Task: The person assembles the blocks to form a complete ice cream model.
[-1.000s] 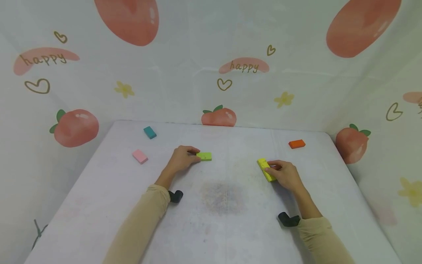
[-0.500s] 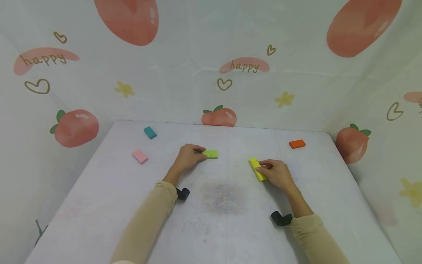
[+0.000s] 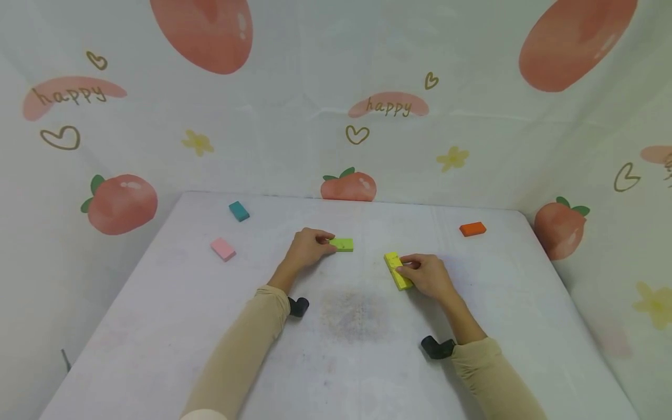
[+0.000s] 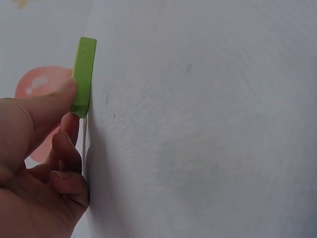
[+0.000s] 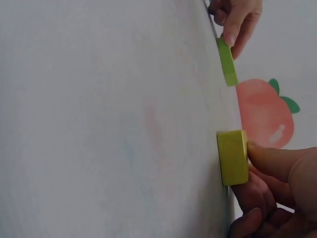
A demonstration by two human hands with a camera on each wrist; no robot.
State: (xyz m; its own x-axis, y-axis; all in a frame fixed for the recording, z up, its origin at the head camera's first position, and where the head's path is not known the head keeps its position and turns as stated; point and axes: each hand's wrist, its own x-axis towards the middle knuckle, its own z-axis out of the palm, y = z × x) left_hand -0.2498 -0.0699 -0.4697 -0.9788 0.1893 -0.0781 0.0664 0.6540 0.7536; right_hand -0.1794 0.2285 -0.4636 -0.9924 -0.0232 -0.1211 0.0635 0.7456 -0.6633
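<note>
In the head view my left hand point(image 3: 310, 247) pinches the left end of a flat lime-green block point(image 3: 343, 245) near the middle of the table. The left wrist view has the thumb against that green block point(image 4: 84, 74), with the other fingers curled below. Right of it, my right hand point(image 3: 426, 274) pinches a yellow block point(image 3: 398, 271), turned slantwise, between thumb and fingers. The yellow block point(image 5: 233, 157) shows close over the table surface in the right wrist view, with the green block beyond it. A gap separates the two blocks.
A teal block point(image 3: 239, 211) and a pink block point(image 3: 223, 249) lie on the table's left side. An orange block point(image 3: 473, 229) lies at the back right. The white table point(image 3: 357, 373) carries a grey smudge and meets a fruit-patterned curtain point(image 3: 294, 128) behind.
The left hand has moved right with the green block. My right hand has moved left with the yellow block, so the gap between them has narrowed. The other blocks stayed still.
</note>
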